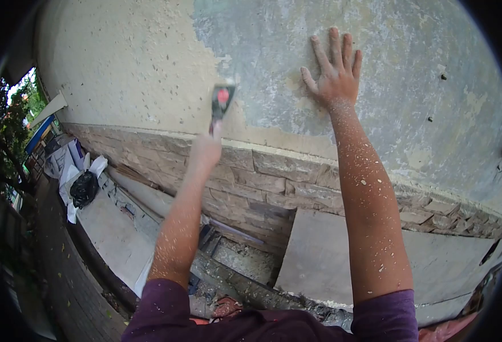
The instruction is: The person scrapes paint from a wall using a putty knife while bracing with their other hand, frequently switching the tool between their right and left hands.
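Observation:
My left hand (206, 151) is closed around the handle of a paint scraper (223, 98), a little blurred, with a dark blade that has a red mark. The blade is at the wall, near the ragged edge between cream paint (131, 62) and a patchy grey surface (279, 51). With fingers spread, my right hand (337, 85) lies flat on the grey part, holding nothing. Pale flakes and dust speckle both forearms.
Below the painted wall runs a stone-clad ledge (271, 165). A large flat board (316, 256) leans under it. Debris lies on the ground (242, 259). At the left are a black plastic bag (84, 189), white sheeting and a pale slab (111, 233).

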Demonstrator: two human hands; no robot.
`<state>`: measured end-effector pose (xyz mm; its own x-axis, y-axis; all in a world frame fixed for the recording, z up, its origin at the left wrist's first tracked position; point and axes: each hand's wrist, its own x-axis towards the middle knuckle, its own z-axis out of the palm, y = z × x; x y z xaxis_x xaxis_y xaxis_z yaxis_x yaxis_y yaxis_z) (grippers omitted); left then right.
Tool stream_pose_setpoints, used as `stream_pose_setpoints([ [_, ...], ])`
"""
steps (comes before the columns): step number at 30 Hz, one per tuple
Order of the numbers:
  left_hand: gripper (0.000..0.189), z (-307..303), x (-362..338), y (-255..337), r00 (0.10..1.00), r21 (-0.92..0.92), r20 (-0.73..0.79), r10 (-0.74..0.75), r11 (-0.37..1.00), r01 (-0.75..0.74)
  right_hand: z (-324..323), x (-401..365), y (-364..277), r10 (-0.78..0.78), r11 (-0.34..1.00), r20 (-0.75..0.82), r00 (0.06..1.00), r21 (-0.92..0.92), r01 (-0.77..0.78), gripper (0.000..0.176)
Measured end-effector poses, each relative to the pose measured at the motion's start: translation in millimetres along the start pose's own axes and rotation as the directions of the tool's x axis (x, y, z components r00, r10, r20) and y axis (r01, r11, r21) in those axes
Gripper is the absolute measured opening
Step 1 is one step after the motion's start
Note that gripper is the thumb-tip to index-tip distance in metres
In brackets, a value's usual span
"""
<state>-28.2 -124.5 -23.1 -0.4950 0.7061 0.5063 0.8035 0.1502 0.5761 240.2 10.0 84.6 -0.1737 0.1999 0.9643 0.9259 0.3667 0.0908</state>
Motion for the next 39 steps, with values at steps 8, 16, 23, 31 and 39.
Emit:
stream_pose_setpoints([
  [8,0.073,30,-34,-48,0.966,0.022,0.161,-0.204,0.979,0.204,10,-1,3,-0.072,0.994,-0.174,0.982,0.064,0.084,0.069],
  [16,0.067,101,-52,-61,0.970,-0.215,0.060,-0.237,0.946,0.244,12,3,3,-0.099,0.993,-0.209,0.973,0.049,0.111,0.070],
  [23,0.064,73,-10,-49,0.985,-0.226,0.050,-0.164,0.959,0.171,14,0,6,-0.121,0.990,-0.193,0.974,0.045,0.131,0.069],
  [31,0.066,75,-22,-62,0.985,-0.090,0.117,-0.126,0.987,0.137,12,0,1,-0.179,0.980,-0.290,0.940,0.037,0.198,0.068],
  [39,0.067,71,-11,-81,0.990,-0.089,0.029,-0.138,0.986,0.141,19,4,5,-0.137,0.987,-0.271,0.953,0.049,0.156,0.069],
])
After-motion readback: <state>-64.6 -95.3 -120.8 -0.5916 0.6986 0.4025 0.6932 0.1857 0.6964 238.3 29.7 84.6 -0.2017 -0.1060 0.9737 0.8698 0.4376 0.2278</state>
